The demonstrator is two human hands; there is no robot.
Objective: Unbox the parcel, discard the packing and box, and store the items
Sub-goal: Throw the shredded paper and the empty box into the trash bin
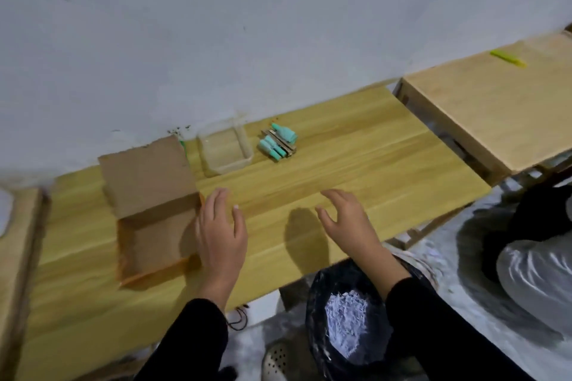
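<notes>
Black sleeves fill the bottom of the view, and between them sits a bin lined with a black bag [322,294], white shredded packing [348,318] already lying inside it, below the front edge of the wooden surface [356,164].

Risks, as I judge them: the open cardboard box [151,210] sits with its flap raised toward the wall, and its floor looks bare, though motion blur keeps me from being sure nothing small remains in a corner. If it goes into the bin unchecked, an item could be thrown out with it. The box is also wide next to the bin mouth, so pushing it in unflattened could tip the bin or spill the shreds onto the floor. The teal-and-wood bundle of items [278,142] lies loose on the surface just beside the clear plastic tray [224,148], not in it; a sweeping arm could scatter it.

Both hands are empty and spread. The left hand [221,235] hovers palm down, fingers loosely apart, its outer edge just beside or perhaps brushing the right wall of the box. The right hand [346,219] hangs over bare surface, fingers curled and splayed, touching nothing, its shadow falling beneath it.
</notes>
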